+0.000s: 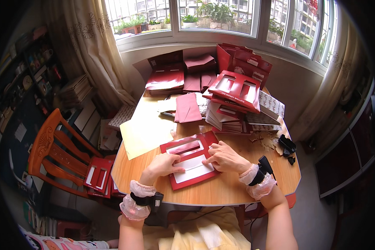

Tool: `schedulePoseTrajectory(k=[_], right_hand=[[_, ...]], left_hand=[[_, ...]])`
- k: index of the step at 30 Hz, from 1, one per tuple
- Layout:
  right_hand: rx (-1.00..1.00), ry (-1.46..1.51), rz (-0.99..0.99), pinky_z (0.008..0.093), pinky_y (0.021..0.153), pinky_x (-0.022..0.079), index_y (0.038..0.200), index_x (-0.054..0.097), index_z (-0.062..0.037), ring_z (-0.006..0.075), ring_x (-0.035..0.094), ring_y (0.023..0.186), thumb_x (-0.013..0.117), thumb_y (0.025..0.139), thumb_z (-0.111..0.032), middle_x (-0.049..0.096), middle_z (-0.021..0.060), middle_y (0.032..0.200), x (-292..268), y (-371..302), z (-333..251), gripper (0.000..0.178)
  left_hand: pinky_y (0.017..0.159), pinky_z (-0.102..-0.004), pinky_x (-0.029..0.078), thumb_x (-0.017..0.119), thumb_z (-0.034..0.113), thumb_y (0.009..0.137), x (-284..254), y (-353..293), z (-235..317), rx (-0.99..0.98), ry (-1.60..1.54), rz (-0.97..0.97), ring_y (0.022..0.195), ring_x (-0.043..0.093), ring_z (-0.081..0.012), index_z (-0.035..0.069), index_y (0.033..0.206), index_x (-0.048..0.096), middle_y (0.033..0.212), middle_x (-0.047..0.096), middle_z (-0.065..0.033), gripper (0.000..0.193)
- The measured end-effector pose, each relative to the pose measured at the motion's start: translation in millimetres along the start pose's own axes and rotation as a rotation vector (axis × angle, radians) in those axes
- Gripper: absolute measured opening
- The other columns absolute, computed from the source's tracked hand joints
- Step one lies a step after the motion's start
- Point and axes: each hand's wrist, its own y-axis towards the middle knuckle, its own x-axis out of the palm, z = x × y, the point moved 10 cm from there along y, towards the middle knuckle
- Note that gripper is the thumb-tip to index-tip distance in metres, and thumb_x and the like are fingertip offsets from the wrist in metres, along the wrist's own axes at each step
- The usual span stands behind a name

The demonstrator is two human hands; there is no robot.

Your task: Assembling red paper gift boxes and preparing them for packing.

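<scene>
A red cardboard sleeve (192,180) with two long cut-out windows lies on the wooden table in front of me, slightly turned. White paper (193,171) fills its nearer window; the farther window shows red with a darker slot. My left hand (163,165) grips the left edge, its thumb reaching over the white paper and its fingers partly hidden. Bent over the right edge is my right hand (227,157), with its thumb and fingers pressed on the sleeve near the nearer window. Just beyond the sleeve lie flat red envelopes (187,108).
Stacked red sleeves (236,89) rise at the back right, with more red packets (166,79) at the back left. Yellow paper (141,137) lies to the left. Torn brown scraps (268,141) and a black object (286,145) sit at the right. A chair (54,146) holds more sleeves.
</scene>
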Motion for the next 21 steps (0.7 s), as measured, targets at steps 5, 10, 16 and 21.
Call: schedulePoseTrajectory(k=[5, 10, 16, 21], right_hand=[[0.011, 0.067, 0.028, 0.0347, 0.078, 0.041, 0.091, 0.08, -0.0239, 0.0204, 0.053, 0.085, 0.071, 0.075, -0.012, 0.056, -0.0004, 0.075, -2.3, 2.8, -1.0, 0.021], [0.055, 0.283, 0.221, 0.0367, 0.084, 0.045, 0.095, 0.077, -0.017, 0.0245, 0.052, 0.09, 0.075, 0.079, -0.012, 0.057, 0.003, 0.089, -3.6, 9.1, 10.4, 0.017], [0.084, 0.277, 0.166, 0.0384, 0.087, 0.046, 0.103, 0.073, -0.0142, 0.0263, 0.052, 0.096, 0.075, 0.083, -0.014, 0.055, 0.0055, 0.095, 21.0, 12.5, 24.1, 0.019], [0.07, 0.414, 0.143, 0.0383, 0.087, 0.046, 0.098, 0.069, -0.0131, 0.0275, 0.052, 0.096, 0.074, 0.083, -0.011, 0.055, 0.0059, 0.097, 19.1, 14.0, 25.0, 0.016]], left_hand=[[0.071, -0.0404, 0.051, 0.08, 0.046, 0.081, -0.8, -2.7, -0.1, -0.019, -0.002, 0.001, 0.079, 0.067, -0.0304, 0.006, 0.091, 0.065, 0.082, 0.068, -0.013, 0.044], [0.082, -0.0391, 0.051, 0.08, 0.034, 0.081, -9.8, -3.9, 18.2, 0.1, -0.085, 0.066, 0.093, 0.064, -0.0298, 0.007, 0.103, 0.062, 0.099, 0.063, -0.0103, 0.039], [0.078, -0.0388, 0.052, 0.078, 0.032, 0.083, -8.4, -3.5, 17.6, 0.125, -0.129, 0.05, 0.09, 0.065, -0.0289, 0.007, 0.099, 0.061, 0.099, 0.062, -0.0095, 0.034], [0.075, -0.0382, 0.053, 0.076, 0.032, 0.085, -8.8, -1.1, 15.2, 0.153, -0.105, 0.091, 0.086, 0.066, -0.0274, 0.007, 0.098, 0.061, 0.092, 0.063, -0.0088, 0.031]])
